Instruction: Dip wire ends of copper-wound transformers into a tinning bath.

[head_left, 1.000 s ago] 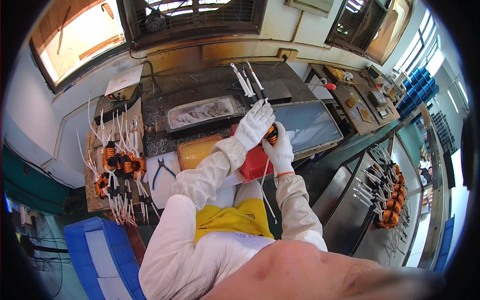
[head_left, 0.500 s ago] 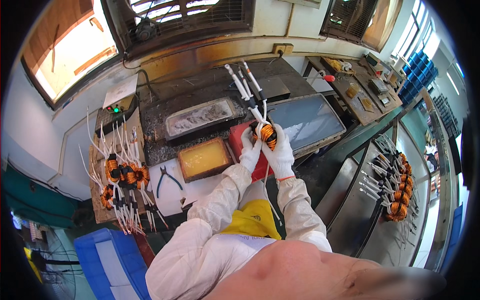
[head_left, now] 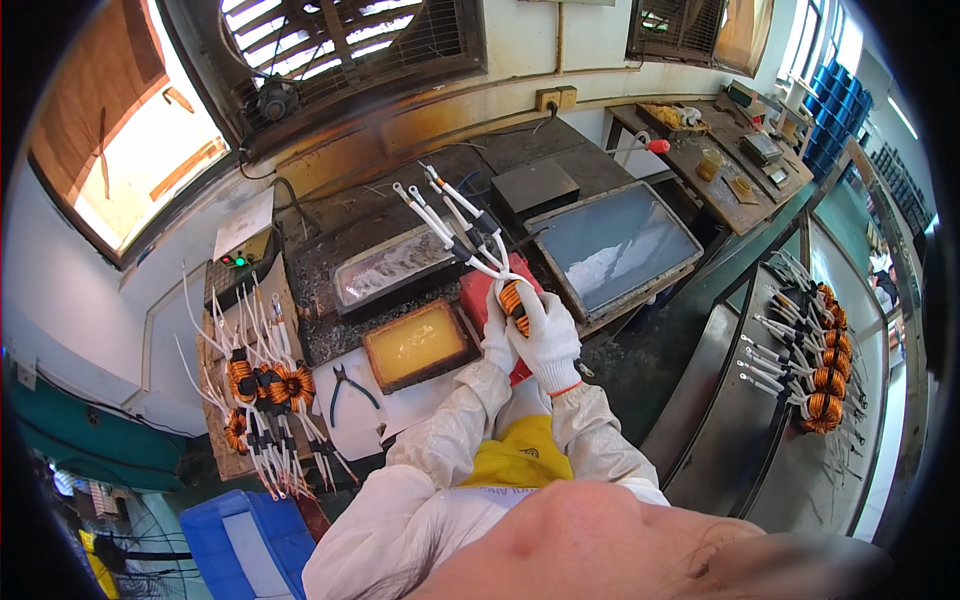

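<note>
Both hands, in white knit gloves, hold one toroidal coil point(head_left: 515, 306) wound with orange copper wire. My left hand point(head_left: 497, 335) closes on its left side, and my right hand point(head_left: 549, 338) wraps its right side. White-sleeved leads point(head_left: 449, 222) with black sections and metal ring ends rise from the coil, leaning up and left over the metal tray of dull silvery material point(head_left: 395, 268). Behind the hands stands a red block point(head_left: 478, 292), partly hidden. Left of the hands lies a wooden-rimmed tray of yellow, wax-like material point(head_left: 415, 342).
A tray of grey, shiny material point(head_left: 622, 245) sits right of the hands. Green-handled pliers point(head_left: 353, 395) lie on white paper at left, beside a pile of coils point(head_left: 270, 385). More coils point(head_left: 825, 385) line a metal surface at right. A blue bin point(head_left: 245, 545) stands lower left.
The coil has come nearer to me, and its leads have swung from near upright to leaning left. Both hands still hold it. The whole view has shifted slightly.
</note>
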`<state>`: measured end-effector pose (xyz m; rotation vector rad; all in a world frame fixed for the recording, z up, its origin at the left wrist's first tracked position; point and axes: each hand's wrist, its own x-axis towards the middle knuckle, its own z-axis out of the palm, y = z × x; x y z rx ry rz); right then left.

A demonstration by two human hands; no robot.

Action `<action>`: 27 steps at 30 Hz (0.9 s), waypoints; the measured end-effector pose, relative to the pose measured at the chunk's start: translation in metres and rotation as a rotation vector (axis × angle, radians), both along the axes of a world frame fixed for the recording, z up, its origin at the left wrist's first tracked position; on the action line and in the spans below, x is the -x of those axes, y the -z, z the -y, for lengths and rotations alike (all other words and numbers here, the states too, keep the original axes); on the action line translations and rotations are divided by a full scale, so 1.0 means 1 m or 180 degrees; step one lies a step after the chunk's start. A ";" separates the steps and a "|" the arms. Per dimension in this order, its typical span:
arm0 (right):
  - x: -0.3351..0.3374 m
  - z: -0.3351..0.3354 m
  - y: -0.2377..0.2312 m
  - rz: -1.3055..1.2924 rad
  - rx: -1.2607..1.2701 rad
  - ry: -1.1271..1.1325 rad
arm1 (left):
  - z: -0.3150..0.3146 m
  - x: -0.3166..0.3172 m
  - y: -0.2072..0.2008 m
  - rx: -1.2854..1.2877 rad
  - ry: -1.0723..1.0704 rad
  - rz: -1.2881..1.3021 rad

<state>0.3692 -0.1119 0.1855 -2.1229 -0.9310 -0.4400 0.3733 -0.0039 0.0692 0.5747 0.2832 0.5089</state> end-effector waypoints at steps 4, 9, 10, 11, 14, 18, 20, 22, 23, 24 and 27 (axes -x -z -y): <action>0.002 -0.001 -0.003 -0.0051 -0.0049 -0.0041 | -0.009 -0.005 0.021 0.0098 0.0200 0.0050; 0.000 0.001 -0.003 -0.0111 -0.0005 -0.0020 | -0.005 -0.005 0.017 0.0014 0.0196 -0.0014; -0.001 0.002 -0.003 -0.0083 0.0001 -0.0046 | -0.003 -0.003 0.013 -0.0116 0.0094 -0.0012; -0.002 0.002 -0.003 -0.0056 0.0008 -0.0071 | -0.003 -0.003 0.010 -0.0116 0.0090 -0.0011; -0.009 0.005 -0.003 -0.0131 -0.0048 -0.0240 | 0.003 0.000 -0.002 0.0436 0.0152 0.0250; -0.015 0.003 -0.010 -0.0517 -0.0068 -0.0311 | 0.010 0.000 0.003 -0.1883 -0.1073 -0.0160; -0.022 0.004 -0.007 -0.0642 -0.0217 -0.0273 | 0.000 0.004 0.008 -0.3336 -0.1324 -0.0783; -0.036 0.009 0.003 -0.0863 -0.0462 -0.0150 | 0.007 0.009 -0.004 -0.3491 -0.1138 -0.1025; -0.039 0.012 0.006 -0.0826 -0.0464 -0.0143 | 0.012 0.012 -0.016 -0.3665 -0.0980 -0.1236; -0.040 0.016 0.008 -0.0746 -0.0585 -0.0177 | 0.015 0.011 -0.018 -0.3617 -0.0981 -0.1206; -0.035 0.011 0.009 -0.0720 -0.0597 -0.0246 | 0.009 0.013 -0.014 -0.3483 -0.1027 -0.1295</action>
